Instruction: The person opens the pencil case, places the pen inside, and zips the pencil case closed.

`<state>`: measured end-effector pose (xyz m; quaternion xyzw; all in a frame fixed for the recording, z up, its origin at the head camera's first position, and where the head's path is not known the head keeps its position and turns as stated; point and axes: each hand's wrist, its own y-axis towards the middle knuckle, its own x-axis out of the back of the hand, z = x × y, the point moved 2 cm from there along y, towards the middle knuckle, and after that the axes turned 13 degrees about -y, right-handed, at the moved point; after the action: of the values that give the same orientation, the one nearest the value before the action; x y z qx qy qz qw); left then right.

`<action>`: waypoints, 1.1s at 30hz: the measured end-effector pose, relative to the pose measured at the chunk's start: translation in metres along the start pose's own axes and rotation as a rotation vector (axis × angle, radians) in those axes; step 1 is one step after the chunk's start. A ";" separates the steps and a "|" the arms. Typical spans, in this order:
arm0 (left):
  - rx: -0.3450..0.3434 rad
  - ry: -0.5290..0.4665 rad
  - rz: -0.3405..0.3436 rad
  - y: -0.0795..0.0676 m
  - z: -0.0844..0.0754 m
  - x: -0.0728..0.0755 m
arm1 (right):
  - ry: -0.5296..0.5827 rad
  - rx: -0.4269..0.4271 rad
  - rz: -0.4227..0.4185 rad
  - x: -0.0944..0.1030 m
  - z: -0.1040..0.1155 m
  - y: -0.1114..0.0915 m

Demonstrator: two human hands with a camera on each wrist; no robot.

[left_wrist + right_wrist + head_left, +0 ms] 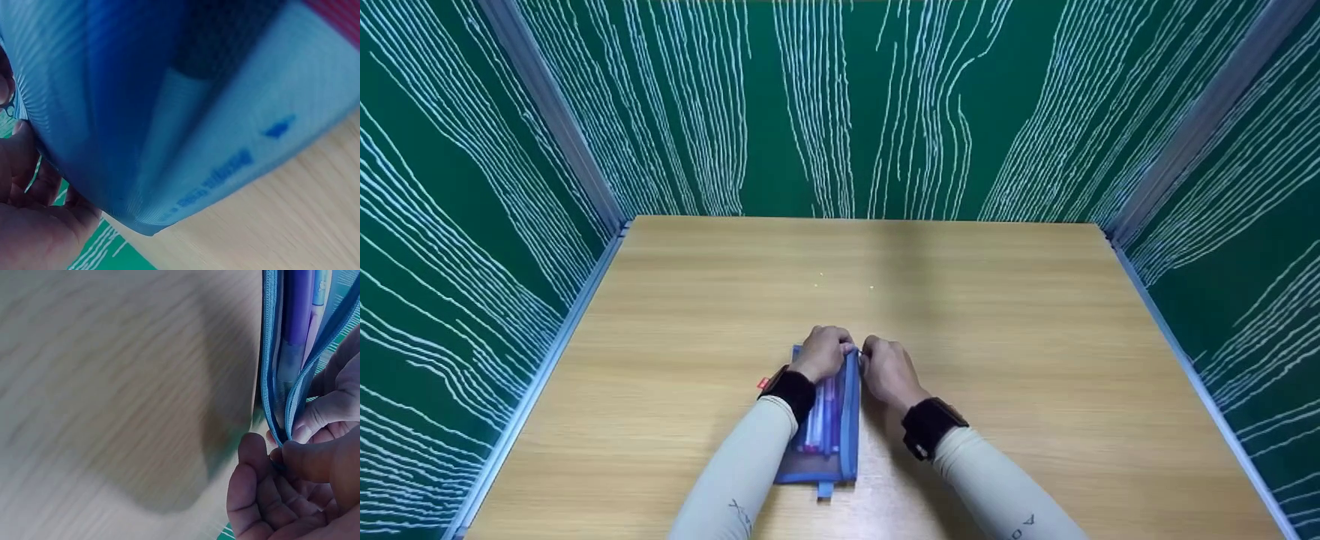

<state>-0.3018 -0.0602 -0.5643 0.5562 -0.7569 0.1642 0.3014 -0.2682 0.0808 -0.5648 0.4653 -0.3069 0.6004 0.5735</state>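
A blue mesh pencil case (810, 470) lies near the front middle of the table, several pens (819, 427) showing through its side. At its far end my left hand (823, 354) grips the corner; in the left wrist view that hand's fingers (48, 185) curl at the fabric's edge. My right hand (891, 373) is beside the same end. Seen from the right wrist, its thumb and finger pinch the end of the zipper (270, 343), where both toothed edges meet. The zipper gapes above that point, with a purple pen (298, 309) inside. Fingers hide the zipper's pull.
The wooden table (675, 315) spreads around the case. Green panels (870, 112) with wavy white lines stand at the back and both sides, joined by grey metal posts (559, 112). A small red tag (763, 383) sticks out left of the case, a blue loop (825, 490) at its near end.
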 end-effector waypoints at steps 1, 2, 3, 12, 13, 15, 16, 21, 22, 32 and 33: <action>0.000 0.009 -0.003 0.000 0.000 0.000 | -0.002 0.014 -0.013 0.000 0.000 -0.001; 0.002 0.019 -0.004 0.000 0.000 0.000 | -0.007 0.027 -0.026 -0.001 0.000 -0.001; 0.012 0.020 -0.003 0.000 -0.001 0.000 | -0.010 0.036 -0.037 -0.001 0.000 -0.002; 0.044 0.025 -0.011 0.000 -0.004 0.001 | -0.012 0.071 -0.044 -0.002 0.000 -0.004; 0.045 0.028 -0.011 0.000 -0.004 0.001 | -0.016 0.075 -0.042 -0.002 -0.001 -0.004; 0.047 0.032 -0.008 -0.001 -0.005 0.001 | -0.021 0.085 -0.041 -0.003 -0.001 -0.005; 0.046 0.034 -0.008 -0.001 -0.005 0.001 | -0.028 0.090 -0.042 -0.003 -0.001 -0.005; 0.063 0.040 -0.016 -0.001 -0.005 -0.001 | -0.057 0.113 -0.048 -0.003 0.000 -0.005; 0.068 0.040 -0.018 0.000 -0.003 -0.002 | -0.063 0.112 -0.046 -0.003 0.000 -0.005; 0.103 0.057 -0.018 0.000 -0.005 -0.002 | -0.056 0.133 -0.029 -0.002 0.002 -0.008; 0.106 0.058 -0.016 0.000 -0.005 -0.002 | -0.054 0.137 -0.034 -0.001 0.003 -0.009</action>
<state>-0.3000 -0.0563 -0.5617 0.5722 -0.7337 0.2177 0.2948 -0.2595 0.0793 -0.5664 0.5247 -0.2722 0.5974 0.5420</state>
